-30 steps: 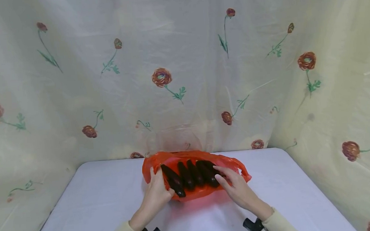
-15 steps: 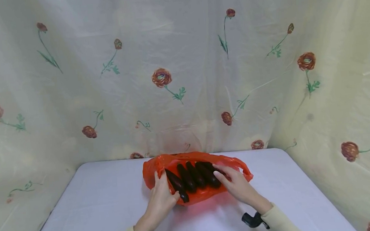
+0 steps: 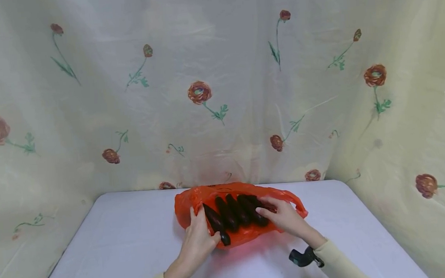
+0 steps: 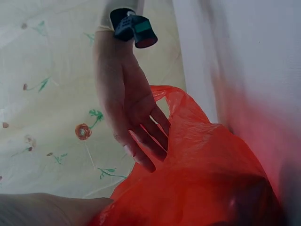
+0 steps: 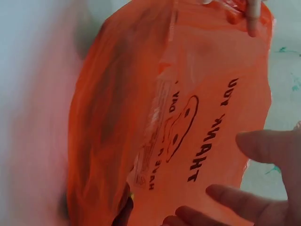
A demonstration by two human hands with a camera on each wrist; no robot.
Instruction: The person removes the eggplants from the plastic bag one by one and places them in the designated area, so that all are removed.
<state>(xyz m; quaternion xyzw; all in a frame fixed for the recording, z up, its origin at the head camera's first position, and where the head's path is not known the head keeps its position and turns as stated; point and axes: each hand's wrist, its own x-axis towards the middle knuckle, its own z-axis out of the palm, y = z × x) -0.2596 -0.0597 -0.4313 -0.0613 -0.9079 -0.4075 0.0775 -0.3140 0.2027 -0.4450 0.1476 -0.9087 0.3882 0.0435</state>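
Bag (image 3: 250, 236) gripped by left hand (image 3: 198, 238); right hand (image 3: 285, 217) (spread) reaches inside.

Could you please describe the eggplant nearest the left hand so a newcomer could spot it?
On the white table sits an open orange-red plastic bag. Inside, the eggplant lies leftmost, its near end reaching lower in the head view than its neighbours'.
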